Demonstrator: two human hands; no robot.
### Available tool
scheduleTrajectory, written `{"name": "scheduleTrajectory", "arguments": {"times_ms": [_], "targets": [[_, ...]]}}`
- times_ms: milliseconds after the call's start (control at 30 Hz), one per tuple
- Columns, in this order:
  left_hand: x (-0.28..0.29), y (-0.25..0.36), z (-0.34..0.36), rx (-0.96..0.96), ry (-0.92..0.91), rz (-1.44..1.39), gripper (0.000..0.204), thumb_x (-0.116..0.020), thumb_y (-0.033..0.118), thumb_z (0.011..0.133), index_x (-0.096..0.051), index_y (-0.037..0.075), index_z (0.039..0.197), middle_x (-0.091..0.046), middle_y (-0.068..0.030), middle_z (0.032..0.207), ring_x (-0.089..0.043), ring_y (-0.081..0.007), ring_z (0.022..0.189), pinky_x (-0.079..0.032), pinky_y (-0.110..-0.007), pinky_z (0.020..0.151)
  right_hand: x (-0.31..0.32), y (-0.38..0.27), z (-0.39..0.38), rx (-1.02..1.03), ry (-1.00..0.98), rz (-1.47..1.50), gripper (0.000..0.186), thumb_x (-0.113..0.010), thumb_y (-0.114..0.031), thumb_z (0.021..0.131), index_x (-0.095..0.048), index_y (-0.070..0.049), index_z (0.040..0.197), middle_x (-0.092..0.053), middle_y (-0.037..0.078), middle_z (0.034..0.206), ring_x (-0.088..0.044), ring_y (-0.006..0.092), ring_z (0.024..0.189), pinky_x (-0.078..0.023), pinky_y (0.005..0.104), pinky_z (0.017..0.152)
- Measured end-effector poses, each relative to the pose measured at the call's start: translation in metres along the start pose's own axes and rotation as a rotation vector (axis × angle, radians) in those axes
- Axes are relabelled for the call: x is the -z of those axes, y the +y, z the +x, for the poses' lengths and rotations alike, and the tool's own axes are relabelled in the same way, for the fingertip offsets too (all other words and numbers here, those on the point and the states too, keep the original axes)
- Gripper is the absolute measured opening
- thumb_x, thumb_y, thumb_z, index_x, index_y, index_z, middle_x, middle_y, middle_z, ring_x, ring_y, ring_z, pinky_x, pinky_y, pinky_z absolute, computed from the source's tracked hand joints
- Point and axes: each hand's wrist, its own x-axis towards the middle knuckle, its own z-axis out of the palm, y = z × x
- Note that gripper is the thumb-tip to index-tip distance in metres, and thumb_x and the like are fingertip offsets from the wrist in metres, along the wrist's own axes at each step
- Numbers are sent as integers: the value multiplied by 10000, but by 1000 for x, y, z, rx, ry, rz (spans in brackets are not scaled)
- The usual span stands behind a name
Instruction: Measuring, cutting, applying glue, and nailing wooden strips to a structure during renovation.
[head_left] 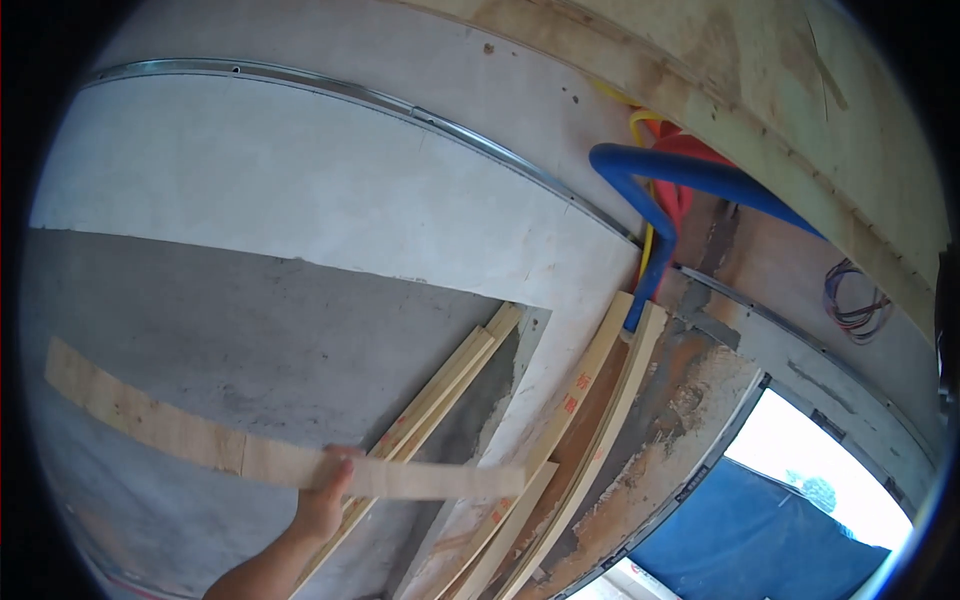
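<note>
One hand: only one hand (322,500) is showing, coming up from the lower edge; I cannot tell if it is the left or the right, and the other hand is not showing.
Grip: the hand is grasping a long plywood strip (240,450) near its middle, fingers closed around it.
Place: the strip is lying flat against the grey wall (250,340), below the white board (300,190), its right end reaching to the leaning wooden slats (450,390).
Progress: I am judging that the strip is being positioned, not yet fixed; no nail or screw is showing in it.
Look: the strip is pale, thin, with brown stains, and bending only from the lens.
Around: blue pipe (690,175) and red and yellow cables (672,180) are hanging at the upper right.
</note>
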Motion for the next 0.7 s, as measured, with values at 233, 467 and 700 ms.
{"name": "scheduleTrajectory", "arguments": {"times_ms": [233,467,700], "targets": [[22,-59,-90,311,305,-126,233,-650,268,932,-629,76,1064,-644,-38,953,-613,-141,792,-492,-314,659,-13,-19,20,-137,-296,-119,358,-665,-306,917,-567,-40,1135,-634,97,870,-648,227,711,-583,389,664],[26,-93,-88,351,506,-406,309,-651,346,932,-574,131,1140,-638,-35,1039,-610,-195,934,-463,-384,777,-38,-25,41,-225,-552,-202,364,-664,-307,919,-559,-42,1146,-634,100,890,-652,232,728,-584,394,675],[60,-64,-98,298,669,-410,309,-640,359,936,-578,143,1149,-625,-20,1077,-592,-180,956,-455,-369,832,-105,-31,80,-229,-780,-260,371,-664,-308,922,-552,-44,1157,-634,104,910,-656,236,745,-585,399,686]]}}
